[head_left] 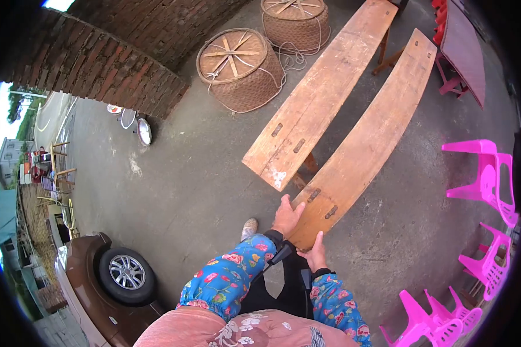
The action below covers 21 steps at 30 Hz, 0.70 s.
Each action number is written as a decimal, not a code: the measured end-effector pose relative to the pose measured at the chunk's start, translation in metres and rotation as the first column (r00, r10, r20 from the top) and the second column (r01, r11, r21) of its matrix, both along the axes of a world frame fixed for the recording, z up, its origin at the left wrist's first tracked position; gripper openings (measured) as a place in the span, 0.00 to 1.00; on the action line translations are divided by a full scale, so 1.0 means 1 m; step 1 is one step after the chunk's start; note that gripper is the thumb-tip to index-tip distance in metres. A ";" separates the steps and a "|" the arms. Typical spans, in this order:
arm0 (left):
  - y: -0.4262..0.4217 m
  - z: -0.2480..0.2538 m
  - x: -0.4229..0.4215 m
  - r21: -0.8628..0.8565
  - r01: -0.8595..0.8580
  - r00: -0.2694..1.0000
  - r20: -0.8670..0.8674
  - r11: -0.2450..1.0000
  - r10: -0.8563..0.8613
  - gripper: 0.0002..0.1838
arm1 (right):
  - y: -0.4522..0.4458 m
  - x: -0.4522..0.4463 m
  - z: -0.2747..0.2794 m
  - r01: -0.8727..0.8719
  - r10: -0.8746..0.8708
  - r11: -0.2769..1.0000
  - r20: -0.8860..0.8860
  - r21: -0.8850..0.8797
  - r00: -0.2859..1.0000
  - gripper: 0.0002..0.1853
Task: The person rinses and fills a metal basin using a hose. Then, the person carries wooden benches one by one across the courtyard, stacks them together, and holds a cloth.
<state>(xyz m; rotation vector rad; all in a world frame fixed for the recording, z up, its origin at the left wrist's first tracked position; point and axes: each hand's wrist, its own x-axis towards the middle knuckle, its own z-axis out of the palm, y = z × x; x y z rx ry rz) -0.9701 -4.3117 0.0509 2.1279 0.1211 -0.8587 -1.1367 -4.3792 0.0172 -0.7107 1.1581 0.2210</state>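
A long wooden bench point(367, 141) runs from the lower middle to the upper right. My left hand point(286, 216) grips the left edge of its near end, and my right hand point(315, 253) grips the right corner of that same end. Fingers of both hands are partly hidden by the wood. Two dark slots pass through the bench top near my hands. Beside it on the left lies a wider wooden bench point(324, 92), with a white patch at its near corner; neither hand touches it.
Two upturned woven baskets point(246, 87) point(298, 29) with rope stand beyond the benches. Pink plastic chairs point(483, 173) line the right side. A brown car point(92, 289) is at the lower left. Brick walls point(98, 63) rise at the upper left, with basins point(144, 132) nearby.
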 end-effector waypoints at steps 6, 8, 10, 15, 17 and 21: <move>0.156 -0.005 -0.029 0.065 0.033 0.961 0.271 0.997 -0.049 0.34 | 0.008 0.015 -0.014 0.048 -0.050 0.990 -0.012 -0.132 0.999 0.40; 0.238 -0.027 -0.019 0.222 -0.088 0.977 0.211 0.971 0.041 0.32 | 0.001 0.002 -0.005 -0.182 0.134 0.928 -0.165 -0.325 0.977 0.41; 0.328 -0.056 0.002 0.313 -0.214 0.969 0.187 0.925 0.161 0.31 | 0.004 -0.024 0.004 -0.403 0.246 0.779 -0.357 -0.481 0.901 0.34; 0.547 -0.106 0.034 0.157 -0.533 0.831 -0.088 0.832 0.549 0.25 | 0.074 -0.048 0.065 -0.791 0.518 0.540 -0.628 -0.286 0.581 0.23; 0.612 -0.083 0.037 0.136 -0.604 0.770 -0.156 0.786 0.619 0.21 | 0.115 -0.032 0.086 -0.859 0.591 0.481 -0.659 -0.176 0.465 0.21; 0.704 -0.038 0.030 0.069 -0.728 0.641 -0.286 0.682 0.713 0.18 | 0.191 0.051 0.108 -0.846 0.653 0.502 -0.563 -0.179 0.507 0.20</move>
